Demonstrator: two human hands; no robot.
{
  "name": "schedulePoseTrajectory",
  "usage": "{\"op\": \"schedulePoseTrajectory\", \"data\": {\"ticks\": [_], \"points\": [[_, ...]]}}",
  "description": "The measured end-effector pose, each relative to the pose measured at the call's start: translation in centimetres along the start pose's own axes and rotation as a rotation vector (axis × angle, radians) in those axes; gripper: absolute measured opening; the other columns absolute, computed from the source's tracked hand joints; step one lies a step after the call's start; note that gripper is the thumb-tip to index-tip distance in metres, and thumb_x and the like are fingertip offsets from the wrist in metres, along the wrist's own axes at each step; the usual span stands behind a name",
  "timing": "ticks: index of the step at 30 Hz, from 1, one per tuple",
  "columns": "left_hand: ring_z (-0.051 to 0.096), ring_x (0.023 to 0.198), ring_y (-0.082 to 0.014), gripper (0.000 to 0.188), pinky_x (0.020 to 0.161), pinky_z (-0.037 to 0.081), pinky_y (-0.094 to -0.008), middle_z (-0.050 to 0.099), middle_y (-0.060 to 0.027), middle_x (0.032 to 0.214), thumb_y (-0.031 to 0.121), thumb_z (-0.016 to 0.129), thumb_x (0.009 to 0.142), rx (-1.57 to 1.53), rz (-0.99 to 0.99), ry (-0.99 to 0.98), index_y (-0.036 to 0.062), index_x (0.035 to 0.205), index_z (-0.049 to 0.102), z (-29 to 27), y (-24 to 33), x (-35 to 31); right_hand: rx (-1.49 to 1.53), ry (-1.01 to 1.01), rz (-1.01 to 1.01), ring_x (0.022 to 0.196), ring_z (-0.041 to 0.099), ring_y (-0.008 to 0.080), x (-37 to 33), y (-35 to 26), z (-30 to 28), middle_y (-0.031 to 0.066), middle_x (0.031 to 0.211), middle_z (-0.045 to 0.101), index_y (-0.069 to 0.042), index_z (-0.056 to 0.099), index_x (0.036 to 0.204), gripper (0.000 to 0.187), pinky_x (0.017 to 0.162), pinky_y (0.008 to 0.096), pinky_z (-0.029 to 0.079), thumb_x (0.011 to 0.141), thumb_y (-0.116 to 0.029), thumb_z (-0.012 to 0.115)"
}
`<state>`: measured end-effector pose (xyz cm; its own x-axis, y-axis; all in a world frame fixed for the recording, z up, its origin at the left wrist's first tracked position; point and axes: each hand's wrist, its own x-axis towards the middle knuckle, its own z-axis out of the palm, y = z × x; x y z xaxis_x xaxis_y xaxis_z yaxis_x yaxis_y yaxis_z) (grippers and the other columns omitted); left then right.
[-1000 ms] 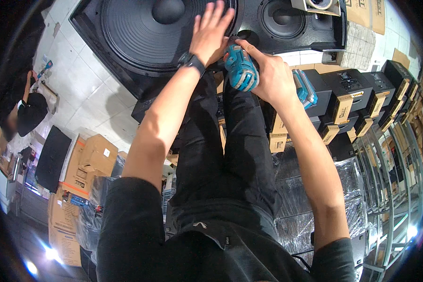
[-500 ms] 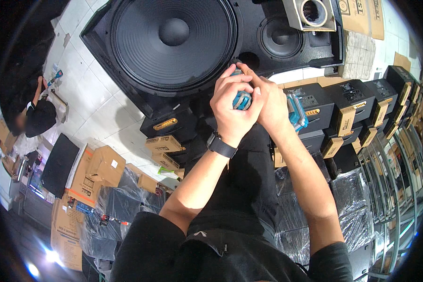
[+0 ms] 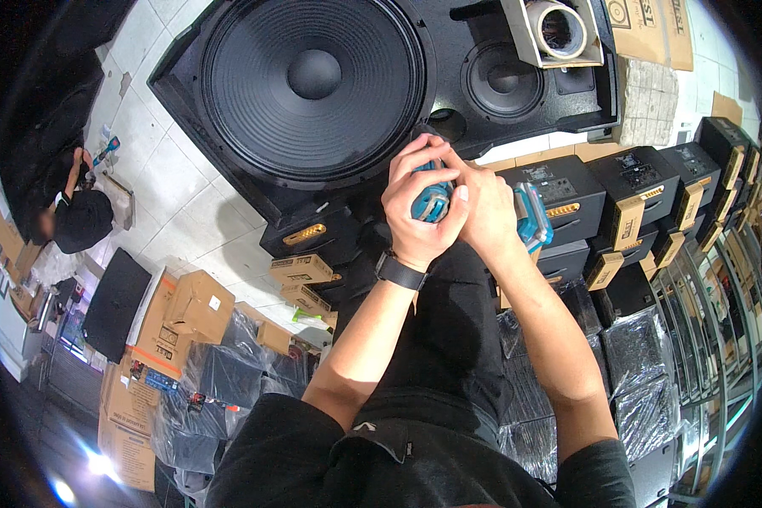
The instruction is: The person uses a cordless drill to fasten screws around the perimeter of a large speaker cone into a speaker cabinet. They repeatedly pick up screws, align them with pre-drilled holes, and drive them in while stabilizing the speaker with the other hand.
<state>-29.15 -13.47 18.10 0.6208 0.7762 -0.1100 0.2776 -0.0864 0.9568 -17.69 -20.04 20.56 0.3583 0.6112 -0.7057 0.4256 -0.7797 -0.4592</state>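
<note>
Both my hands are wrapped round a teal cordless drill [image 3: 430,204], whose battery end [image 3: 534,218] sticks out to the right. My left hand [image 3: 412,222], with a dark watch at the wrist, is closed over the motor housing. From the right, my right hand [image 3: 488,207] grips the handle and overlaps the left fingers. The drill's black nose [image 3: 429,131] points at the lower edge of a large black speaker cabinet [image 3: 560,113], beside its round port hole. Its tip is hidden, so contact cannot be made out. The big woofer cone [image 3: 254,110] lies just to the left.
A box holding a tape roll [image 3: 559,32] rests on the cabinet's right part, near a smaller driver [image 3: 506,80]. Black speaker boxes [image 3: 631,179] line the right, beside metal racks. Cartons [image 3: 196,306] and plastic-wrapped units stand lower left. Another person [image 3: 80,216] crouches far left.
The drill and both hands sit slightly lower in the picture, showing more of the port hole. The whole view has shifted a little; the grip looks the same.
</note>
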Motion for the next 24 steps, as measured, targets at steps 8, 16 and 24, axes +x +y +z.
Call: {"op": "schedulePoseTrajectory", "data": {"ticks": [8,16,24], "points": [[0.068,0.121,-0.0391,0.015,0.108,0.051,-0.0537,0.073,-0.0125,0.107,0.008,0.080,0.082,0.013,0.028,0.072,0.0048,0.091,0.069,0.3,0.2,-0.2,-0.056,0.013,-0.073,0.083,0.078,0.0423,0.3,-0.2,-0.7,0.0213,0.091,0.076,-0.034,0.050,0.161,0.077,0.070,0.0552,0.063,0.087,-0.026,0.069],[0.068,0.117,-0.0372,0.016,0.107,0.052,-0.0529,0.072,-0.0117,0.106,0.005,0.079,0.079,-0.003,-0.005,0.085,0.0050,0.090,0.068,0.3,0.3,0.3,-0.029,0.040,-0.094,0.081,0.077,0.0433,0.8,-0.4,-0.9,0.0228,0.087,0.076,-0.033,0.052,0.160,0.076,0.071,0.0557,0.063,0.087,-0.025,0.069],[0.068,0.117,-0.0369,0.016,0.106,0.051,-0.0517,0.071,-0.0110,0.104,0.004,0.078,0.078,0.000,0.034,0.086,0.0057,0.089,0.067,1.2,0.5,0.4,-0.040,0.002,-0.102,0.079,0.077,0.0435,0.7,0.3,-1.4,0.0226,0.086,0.076,-0.036,0.048,0.163,0.078,0.071,0.0560,0.063,0.088,-0.027,0.069]]}}
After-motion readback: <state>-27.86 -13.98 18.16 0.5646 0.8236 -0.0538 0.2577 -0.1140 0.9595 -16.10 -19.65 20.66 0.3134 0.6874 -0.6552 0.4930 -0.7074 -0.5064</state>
